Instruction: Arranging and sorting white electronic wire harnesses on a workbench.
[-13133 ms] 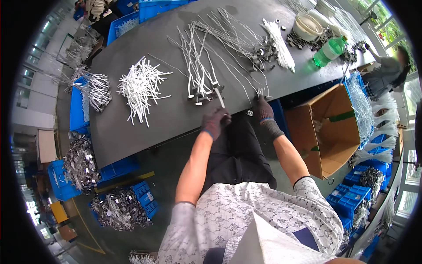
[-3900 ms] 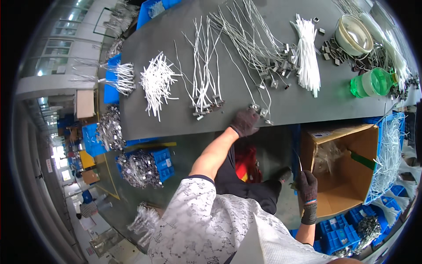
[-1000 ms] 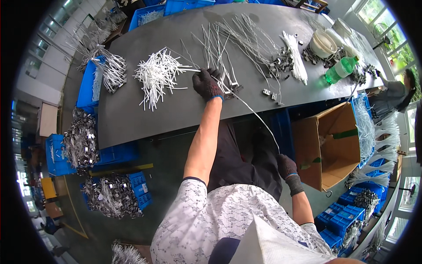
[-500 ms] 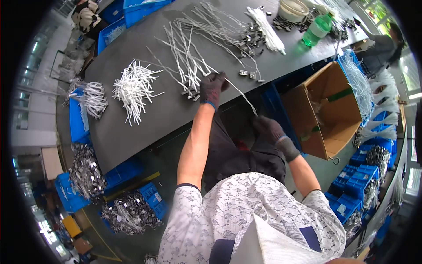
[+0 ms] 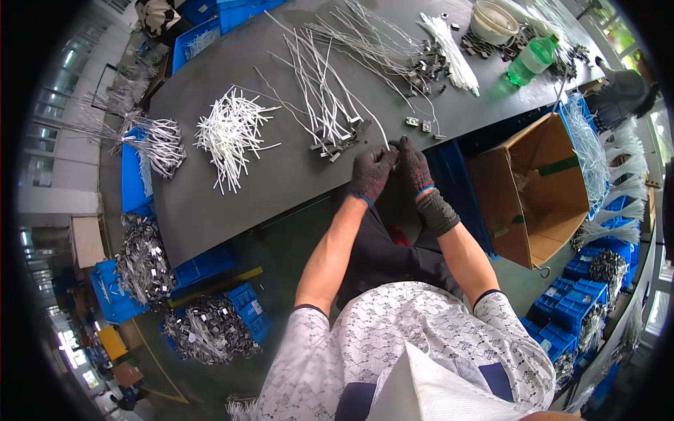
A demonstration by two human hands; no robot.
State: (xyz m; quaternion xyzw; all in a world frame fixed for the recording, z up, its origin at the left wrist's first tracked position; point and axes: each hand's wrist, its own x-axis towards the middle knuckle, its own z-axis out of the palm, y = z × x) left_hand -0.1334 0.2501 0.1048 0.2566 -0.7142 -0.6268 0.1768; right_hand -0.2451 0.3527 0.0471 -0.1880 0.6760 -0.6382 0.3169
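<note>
The white wire (image 5: 378, 123) has its near end at the hands, just in front of the table edge, and the rest of it goes up and away over the grey table (image 5: 193, 210). The left hand (image 5: 372, 172), in a dark glove, closes thumb and forefinger on this end. The right hand (image 5: 413, 165) is just beside it, its fingers bent inward; whether they grip the wire too, I cannot tell. The step in hand seems to be work on the wire end with both hands, and I judge that the next move calls for a steady left pinch and fine right fingertips.

Just beyond lie more wires with dark clips (image 5: 334, 149), two small metal pieces (image 5: 419, 124) to the right, and a pile of white tubes (image 5: 233, 137) to the left. Farther right stands an open cardboard box (image 5: 495, 191).

One second ago the hands were well apart, with the wire stretched between them and the right hand low beside the leg; now they meet.
</note>
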